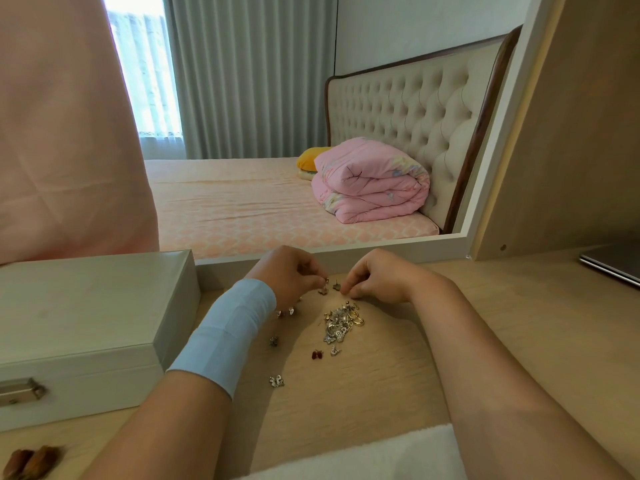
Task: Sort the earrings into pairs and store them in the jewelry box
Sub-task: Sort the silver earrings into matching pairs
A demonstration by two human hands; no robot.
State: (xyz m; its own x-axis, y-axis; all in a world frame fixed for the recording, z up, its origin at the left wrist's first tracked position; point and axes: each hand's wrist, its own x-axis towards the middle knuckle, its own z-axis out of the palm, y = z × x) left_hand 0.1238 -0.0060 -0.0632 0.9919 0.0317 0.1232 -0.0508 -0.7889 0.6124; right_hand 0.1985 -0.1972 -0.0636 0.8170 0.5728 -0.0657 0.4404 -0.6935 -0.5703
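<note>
- The left grip (294, 275) pinches a small silver stud earring (326, 280).
- The right grip (377, 280) curls just beside a small dark stud earring (336, 286); whether it holds it, I cannot tell.

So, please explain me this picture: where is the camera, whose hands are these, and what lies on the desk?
There is no machine here. One camera sits on a person's head and looks down at their two hands. The left hand, with a blue wristband, pinches a small earring. The right hand touches a second earring beside it; whether it grips is unclear. A pile of earrings lies on the desk, with a few pairs set apart. The white jewelry box stands shut on the left. The mirror behind shows a bed.
</note>
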